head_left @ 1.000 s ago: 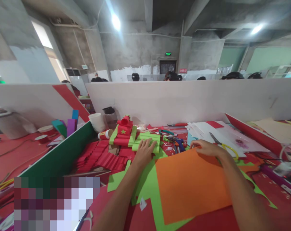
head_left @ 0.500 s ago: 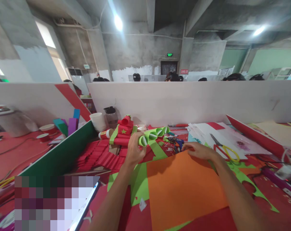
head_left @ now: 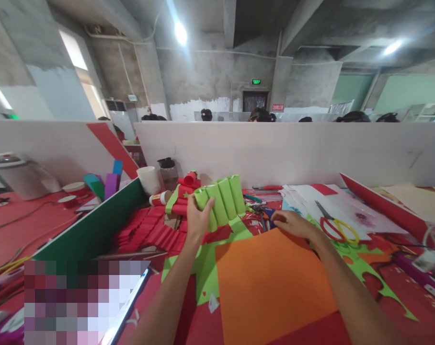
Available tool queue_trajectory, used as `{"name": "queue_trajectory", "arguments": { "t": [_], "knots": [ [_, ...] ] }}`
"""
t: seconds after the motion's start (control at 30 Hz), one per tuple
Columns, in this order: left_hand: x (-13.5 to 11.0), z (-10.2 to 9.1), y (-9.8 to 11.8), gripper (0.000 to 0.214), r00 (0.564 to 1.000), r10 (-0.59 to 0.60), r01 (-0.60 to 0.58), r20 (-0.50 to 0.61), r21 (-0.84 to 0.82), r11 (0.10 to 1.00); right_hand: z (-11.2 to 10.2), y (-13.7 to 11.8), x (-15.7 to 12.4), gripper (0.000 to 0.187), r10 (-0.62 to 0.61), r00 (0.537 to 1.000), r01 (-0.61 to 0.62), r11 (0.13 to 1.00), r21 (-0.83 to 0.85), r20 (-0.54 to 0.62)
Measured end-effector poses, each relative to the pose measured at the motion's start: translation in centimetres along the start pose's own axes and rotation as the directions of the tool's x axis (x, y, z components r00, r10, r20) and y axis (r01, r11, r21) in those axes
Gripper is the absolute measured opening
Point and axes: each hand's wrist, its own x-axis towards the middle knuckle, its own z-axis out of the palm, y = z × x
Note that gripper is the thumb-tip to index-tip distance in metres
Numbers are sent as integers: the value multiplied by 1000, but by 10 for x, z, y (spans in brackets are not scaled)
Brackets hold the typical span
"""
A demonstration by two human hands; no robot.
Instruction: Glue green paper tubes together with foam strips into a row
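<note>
My left hand [head_left: 200,216] is closed around the near end of a row of joined green paper rolls [head_left: 223,197], lifted and tilted so that their long sides face me. Beyond it sits a stack of red paper rolls [head_left: 185,194] with green strips. My right hand [head_left: 294,225] is at the far edge of a large orange paper sheet [head_left: 275,287], its fingers loosely bent and apart, with nothing visible in them. Green paper [head_left: 207,273] lies partly under the orange sheet. Tools with dark blue handles [head_left: 268,213] lie just beyond the right fingertips.
Scissors [head_left: 337,227] with red and yellow handles rest on white sheets at the right. Pleated red paper [head_left: 145,230] lies left of my left hand. A paper cup [head_left: 149,179] and a lidded bottle [head_left: 167,171] stand by the white partition [head_left: 275,148]. A phone [head_left: 127,306] is at the lower left.
My left hand has tipped the green rolls up, so their sides show instead of their open ends. My right hand has barely moved; the orange sheet has shifted slightly left.
</note>
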Motion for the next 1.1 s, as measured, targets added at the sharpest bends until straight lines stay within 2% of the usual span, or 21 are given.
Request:
{"name": "queue_trajectory", "arguments": {
  "t": [0.1, 0.17, 0.3, 0.47, 0.63, 0.83, 1.0, 1.1],
  "knots": [
    [6, -3, -9, 46, 994, -67, 73, -85, 68, 995, 7, 3, 5, 18, 60, 990, -74, 992, -99, -129],
    [7, -5, -15, 51, 995, -64, 74, -75, 138, 988, 14, 4, 8, 15, 98, 979, -126, 980, -154, -180],
    [3, -6, -23, 61, 1000, -6, -4, 28, 328, 945, 25, 3, 12, 18, 166, 967, -211, 948, -239, -194],
    [-3, -8, -25, 74, 983, 19, -114, 180, 535, 837, 31, 2, 14, 29, 272, 946, -314, 906, -284, -178],
    [-8, -6, -19, 64, 962, -101, -115, 255, 711, 693, 35, 5, 18, 32, 351, 920, -388, 876, -287, -173],
    [-12, -1, -16, 55, 932, -164, -159, 323, 772, 615, 30, 9, 19, 32, 372, 887, -445, 844, -298, -274],
    [-14, 3, -16, 42, 910, -164, -201, 382, 750, 630, 23, 12, 15, 32, 386, 864, -486, 808, -332, -324],
    [-16, 3, -18, 35, 888, -148, -252, 436, 729, 637, 20, 5, 13, 31, 335, 869, -466, 798, -381, -363]
  ]
}}
